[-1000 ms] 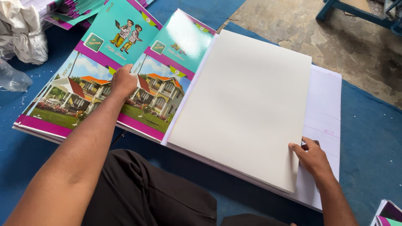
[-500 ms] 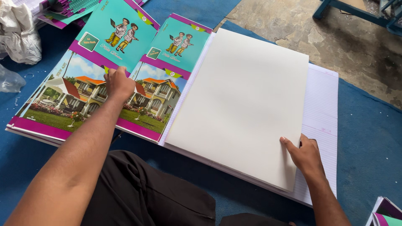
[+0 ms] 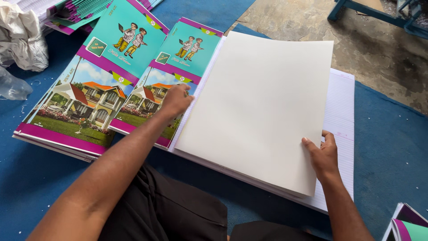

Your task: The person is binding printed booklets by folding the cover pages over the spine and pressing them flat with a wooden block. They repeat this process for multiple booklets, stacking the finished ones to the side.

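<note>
A blue mat covers the floor, giving way to bare concrete toward one o'clock. On it, filling the middle of the view, lies a stack of ruled paper with a large blank cream sheet on top, sitting askew so the ruled pages show along its three o'clock edge. At nine o'clock of that stack lie printed covers, teal and purple with a house picture and two cartoon figures, spread in two overlapping piles; more of the same are stacked at eleven o'clock, beside a crumpled white cloth and a clear plastic bottle. The main change is in the left hand: a second ago it lay flat farther toward nine o'clock on the house picture, and now it has slid to the seam where the nearer cover meets the cream sheet, fingers curled down at that edge; whether it pinches anything I cannot tell. The right hand has crept slightly toward nine o'clock along the sheet's lower corner at four o'clock, thumb on top and fingers beneath, holding the cream sheet in a narrow pinch. Judging by this, the sheet is being steadied and squared against the covers.
</note>
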